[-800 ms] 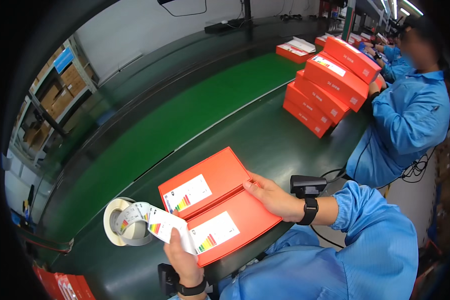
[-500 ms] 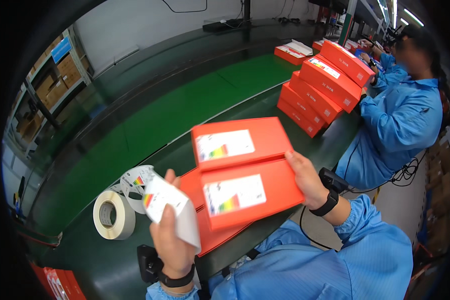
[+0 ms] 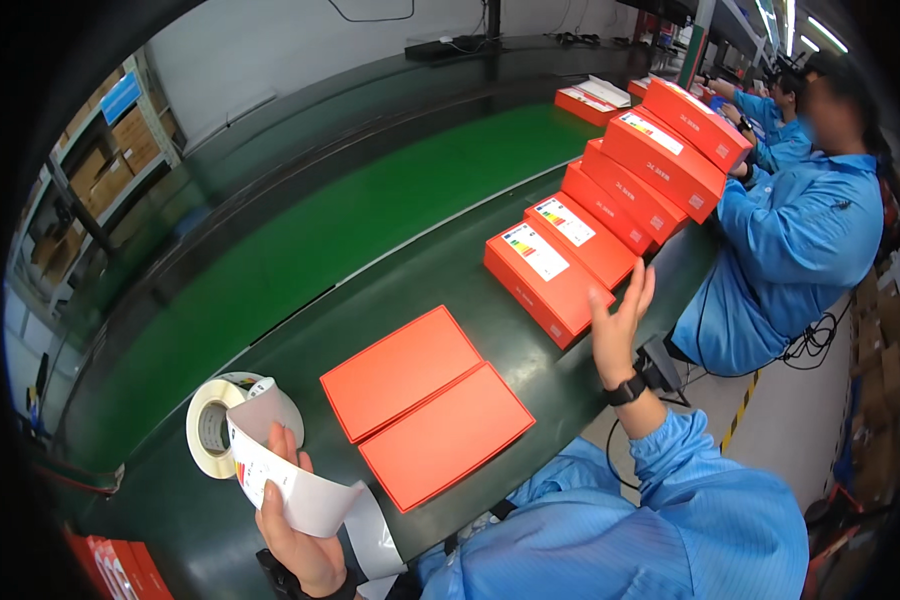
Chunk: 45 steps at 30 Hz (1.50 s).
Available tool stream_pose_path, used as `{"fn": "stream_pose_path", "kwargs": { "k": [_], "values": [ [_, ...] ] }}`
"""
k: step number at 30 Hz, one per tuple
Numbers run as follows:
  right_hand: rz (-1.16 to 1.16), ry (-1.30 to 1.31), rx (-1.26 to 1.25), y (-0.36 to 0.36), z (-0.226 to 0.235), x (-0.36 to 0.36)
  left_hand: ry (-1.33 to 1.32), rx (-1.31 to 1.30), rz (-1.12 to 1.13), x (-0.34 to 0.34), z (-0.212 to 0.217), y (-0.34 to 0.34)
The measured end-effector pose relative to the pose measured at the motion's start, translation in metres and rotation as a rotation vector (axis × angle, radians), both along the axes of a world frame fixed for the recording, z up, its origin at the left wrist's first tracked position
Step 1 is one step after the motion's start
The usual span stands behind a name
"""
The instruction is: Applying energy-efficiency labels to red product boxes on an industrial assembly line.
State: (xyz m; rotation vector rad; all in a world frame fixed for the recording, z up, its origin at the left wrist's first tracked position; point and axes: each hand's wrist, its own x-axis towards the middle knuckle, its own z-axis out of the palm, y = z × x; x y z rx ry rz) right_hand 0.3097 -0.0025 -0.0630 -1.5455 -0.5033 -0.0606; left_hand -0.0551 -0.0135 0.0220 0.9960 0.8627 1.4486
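Note:
My left hand (image 3: pixel 295 525) holds a white label strip (image 3: pixel 285 485) that trails from a label roll (image 3: pixel 220 425) lying on the dark green bench. Two plain red flat boxes (image 3: pixel 425 415) lie side by side in front of me, with no labels showing on top. Farther right, my right hand (image 3: pixel 620 320) hovers open and empty beside the nearest of a row of red boxes (image 3: pixel 545 275) that carry white labels. A black band sits on each of my wrists.
More red boxes are stacked (image 3: pixel 665 160) along the bench toward a person in blue (image 3: pixel 795 230) seated to my right. A green conveyor belt (image 3: pixel 370 225) runs behind the bench. Shelves with cartons (image 3: pixel 120 150) stand at the left. A black scanner (image 3: pixel 660 360) hangs by the bench edge.
The labelled boxes my right hand held have been set in the row at the right and let go. Two unlabelled boxes now lie before me. My left hand keeps the label strip.

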Motion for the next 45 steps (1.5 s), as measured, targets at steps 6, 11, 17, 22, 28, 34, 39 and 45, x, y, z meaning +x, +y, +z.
{"fn": "stream_pose_path", "kwargs": {
  "k": [6, 11, 17, 22, 28, 34, 39, 45],
  "values": [
    [0.210, -1.071, -0.819, 0.009, -0.008, 0.007, -0.018, -0.109, -0.041, -0.015, 0.001, 0.003],
    [0.099, -1.132, -0.956, 0.009, 0.007, 0.003, -0.015, -0.079, -0.183, -0.019, 0.003, 0.007],
    [1.240, -0.855, -0.173, 0.033, 0.116, -0.103, 0.046, -0.070, -0.217, -0.002, -0.001, -0.004],
    [1.459, -0.746, 0.175, 0.046, 0.131, -0.189, 0.806, 0.264, 0.019, -0.003, -0.009, -0.019],
    [2.025, -0.545, 0.127, 0.047, 0.108, -0.195, 0.488, 0.056, -0.101, -0.005, -0.017, -0.036],
    [1.838, -0.942, 0.285, 0.046, 0.087, -0.206, -0.544, -0.505, -0.263, -0.007, 0.005, -0.019],
    [1.441, -1.235, 0.450, 0.040, 0.088, -0.204, -0.554, -0.539, -0.209, -0.004, 0.013, -0.014],
    [1.747, -0.665, 0.430, 0.046, 0.114, -0.187, -0.471, -0.505, -0.222, -0.018, -0.002, 0.010]
  ]
}}
